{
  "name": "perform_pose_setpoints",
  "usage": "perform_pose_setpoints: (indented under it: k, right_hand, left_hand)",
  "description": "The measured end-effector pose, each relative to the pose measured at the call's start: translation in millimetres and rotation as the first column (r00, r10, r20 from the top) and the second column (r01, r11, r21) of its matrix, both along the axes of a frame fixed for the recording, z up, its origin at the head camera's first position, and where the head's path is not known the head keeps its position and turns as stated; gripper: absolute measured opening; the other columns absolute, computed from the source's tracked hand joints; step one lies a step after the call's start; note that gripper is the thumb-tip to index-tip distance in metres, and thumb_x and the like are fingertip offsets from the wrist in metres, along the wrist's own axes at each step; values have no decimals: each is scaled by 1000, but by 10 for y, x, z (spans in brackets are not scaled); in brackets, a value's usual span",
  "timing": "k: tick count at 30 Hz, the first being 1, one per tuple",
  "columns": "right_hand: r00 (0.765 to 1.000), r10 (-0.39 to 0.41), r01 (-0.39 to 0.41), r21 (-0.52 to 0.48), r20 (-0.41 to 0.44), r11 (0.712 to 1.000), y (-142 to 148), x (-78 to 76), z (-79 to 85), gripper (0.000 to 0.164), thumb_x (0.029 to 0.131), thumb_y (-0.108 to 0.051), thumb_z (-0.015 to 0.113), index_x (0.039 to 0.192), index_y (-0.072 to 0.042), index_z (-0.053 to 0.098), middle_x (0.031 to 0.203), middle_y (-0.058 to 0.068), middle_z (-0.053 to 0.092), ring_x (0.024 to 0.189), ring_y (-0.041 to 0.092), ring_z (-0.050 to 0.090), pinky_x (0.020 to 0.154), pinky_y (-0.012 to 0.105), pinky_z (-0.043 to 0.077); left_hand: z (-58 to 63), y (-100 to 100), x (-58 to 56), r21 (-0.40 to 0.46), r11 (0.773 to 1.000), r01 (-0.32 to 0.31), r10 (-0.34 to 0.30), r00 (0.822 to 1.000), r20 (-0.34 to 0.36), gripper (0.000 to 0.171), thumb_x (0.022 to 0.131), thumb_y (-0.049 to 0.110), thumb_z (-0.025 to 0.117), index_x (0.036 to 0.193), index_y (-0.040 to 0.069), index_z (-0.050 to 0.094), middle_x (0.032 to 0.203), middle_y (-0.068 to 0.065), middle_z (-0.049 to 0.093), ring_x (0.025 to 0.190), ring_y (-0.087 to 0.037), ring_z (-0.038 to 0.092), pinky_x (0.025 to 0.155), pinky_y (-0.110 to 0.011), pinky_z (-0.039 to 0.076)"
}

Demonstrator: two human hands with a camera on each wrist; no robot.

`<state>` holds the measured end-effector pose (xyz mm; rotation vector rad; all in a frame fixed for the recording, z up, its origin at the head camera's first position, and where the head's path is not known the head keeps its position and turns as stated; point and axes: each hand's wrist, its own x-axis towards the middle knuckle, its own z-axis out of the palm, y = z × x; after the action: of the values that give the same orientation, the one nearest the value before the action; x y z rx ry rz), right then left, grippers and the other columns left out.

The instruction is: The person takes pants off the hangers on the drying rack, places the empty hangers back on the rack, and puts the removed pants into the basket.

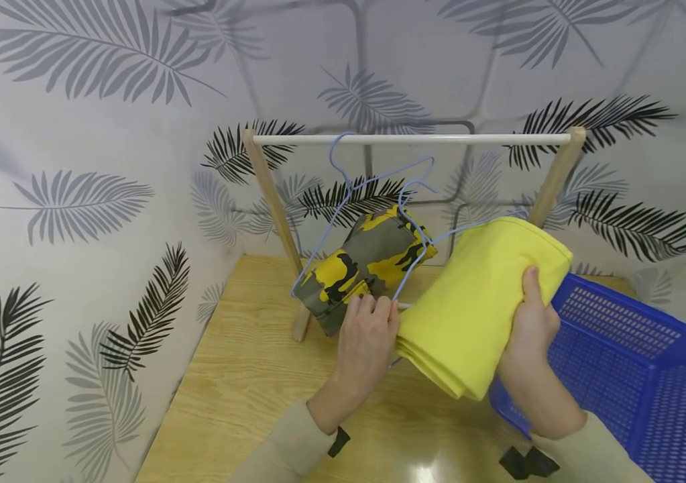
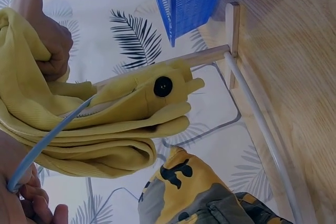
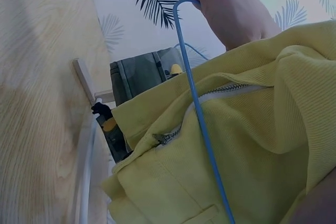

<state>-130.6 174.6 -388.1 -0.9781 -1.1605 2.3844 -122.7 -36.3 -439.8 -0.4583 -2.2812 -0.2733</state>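
Observation:
Yellow trousers [image 1: 475, 295] lie folded over a blue wire hanger [image 1: 416, 258], in front of the rack. My left hand [image 1: 363, 342] grips the hanger's left end; in the right wrist view the hanger's wire bend [image 3: 181, 4] runs into that hand. My right hand [image 1: 526, 335] holds the trousers at their right side, thumb on top of the cloth. A black button [image 2: 163, 86] shows at the waistband in the left wrist view, and an undone zip [image 3: 168, 137] in the right wrist view. Just behind my left hand, camouflage trousers [image 1: 373, 258] hang on another blue hanger [image 1: 332, 225].
A rack with a white rail [image 1: 439, 139] and wooden legs [image 1: 273, 194] stands on the wooden table [image 1: 246, 376] against a leaf-patterned backdrop. On the right is a blue plastic basket [image 1: 650, 369], close beside my right forearm. Black patches [image 1: 530, 463] mark the table's front.

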Motion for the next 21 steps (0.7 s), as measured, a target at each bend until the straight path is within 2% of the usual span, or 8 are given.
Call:
perform_pose_setpoints:
  k: [5, 13, 16, 21]
  right_hand:
    - [1000, 5, -6, -56, -29, 998, 16, -11, 58, 37, 92, -46, 80, 104, -15, 65, 78, -8, 77, 69, 6, 75, 65, 21, 60]
    - [999, 47, -49, -103, -20, 993, 63, 28, 109, 39, 93, -49, 78, 110, -18, 63, 84, -9, 77, 74, 6, 75, 69, 20, 60]
    - [997, 55, -63, -134, -63, 989, 67, 55, 117, 38, 94, -46, 77, 113, -17, 62, 89, -8, 78, 78, 7, 76, 71, 22, 61]
    - [984, 51, -83, -187, -170, 979, 55, 99, 134, 35, 96, -40, 77, 113, -14, 62, 94, -3, 79, 82, 11, 77, 72, 24, 62]
  left_hand:
    - [1, -5, -9, -32, 999, -5, 4, 999, -38, 36, 94, 18, 80, 72, 12, 52, 65, 0, 50, 64, -15, 43, 65, -24, 37]
    - [-34, -49, -28, 3, 1000, -11, 11, 999, -47, 38, 91, 15, 82, 72, 10, 50, 63, -1, 48, 63, -15, 41, 63, -23, 35]
    - [-36, -82, -39, 19, 1000, -25, 25, 999, -31, 38, 94, 15, 80, 72, 11, 49, 63, -1, 46, 63, -16, 41, 63, -24, 36]
    - [-13, -116, -46, 60, 998, -3, 3, 1000, 14, 36, 98, 13, 75, 72, 11, 49, 64, -1, 46, 63, -17, 42, 64, -25, 37]
